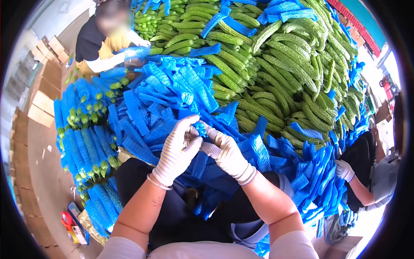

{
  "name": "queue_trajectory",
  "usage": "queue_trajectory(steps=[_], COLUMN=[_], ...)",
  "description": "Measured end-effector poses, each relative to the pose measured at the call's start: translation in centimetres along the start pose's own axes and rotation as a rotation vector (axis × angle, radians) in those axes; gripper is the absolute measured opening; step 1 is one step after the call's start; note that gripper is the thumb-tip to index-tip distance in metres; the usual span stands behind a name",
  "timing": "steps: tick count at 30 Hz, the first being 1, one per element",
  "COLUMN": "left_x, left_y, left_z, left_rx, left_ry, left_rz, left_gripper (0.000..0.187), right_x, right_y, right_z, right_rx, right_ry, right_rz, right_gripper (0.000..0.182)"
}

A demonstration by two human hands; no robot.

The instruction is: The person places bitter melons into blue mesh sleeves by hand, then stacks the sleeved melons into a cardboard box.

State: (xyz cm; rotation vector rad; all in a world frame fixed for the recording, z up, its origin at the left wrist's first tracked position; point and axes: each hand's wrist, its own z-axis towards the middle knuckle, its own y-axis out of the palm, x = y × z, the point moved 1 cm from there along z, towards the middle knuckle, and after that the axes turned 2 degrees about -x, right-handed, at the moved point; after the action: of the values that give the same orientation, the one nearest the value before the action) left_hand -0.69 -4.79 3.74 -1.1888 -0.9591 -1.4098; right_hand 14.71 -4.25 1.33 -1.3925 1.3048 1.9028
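While your left hand (179, 144) and right hand (226, 153), nearly closed, pinch a blue net (200, 129), gourds (293, 60) lie beyond; any lettering on leftward cartons (41, 113) is illegible.

**Q:** Exposure?
**A:** Bright. Strongest light shows at 2 o'clock, clipped to white, and again at 4; the wall (60, 18) at 10 is pale with glare.
**Q:** Shadow?
**A:** Deep at 6 o'clock, where dark trousers (181, 220) lose detail.
**Q:** Focus?
**A:** The left hand (177, 144) and right hand (228, 155), centre, read clearly; a person's head (113, 18) at 11 is blurred.
**Q:** Distortion?
**A:** Fisheye: cartons (21, 151) at 9 curve; corners are black.
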Motion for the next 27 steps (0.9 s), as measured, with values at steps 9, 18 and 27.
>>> queue_trajectory(steps=[9, 18, 27], left_x=[2.2, 2.7, 1.7], left_y=[-0.6, 0.5, 0.9], left_z=[0.6, -0.7, 0.4], left_rx=[-0.056, -0.185, -0.034], left_ry=[-0.335, -0.146, 0.435], left_rz=[-0.7, -0.606, 0.68], left_gripper=[0.043, 0.035, 0.025], right_x=[-0.9, -0.7, -1.6], right_y=[-0.8, -0.6, -0.7], right_z=[0.5, 1.2, 1.4], right_rx=[0.082, 0.301, 0.439], right_ry=[0.067, -0.15, -0.225], right_rz=[0.123, -1.024, -0.745], right_gripper=[0.037, 0.032, 0.016])
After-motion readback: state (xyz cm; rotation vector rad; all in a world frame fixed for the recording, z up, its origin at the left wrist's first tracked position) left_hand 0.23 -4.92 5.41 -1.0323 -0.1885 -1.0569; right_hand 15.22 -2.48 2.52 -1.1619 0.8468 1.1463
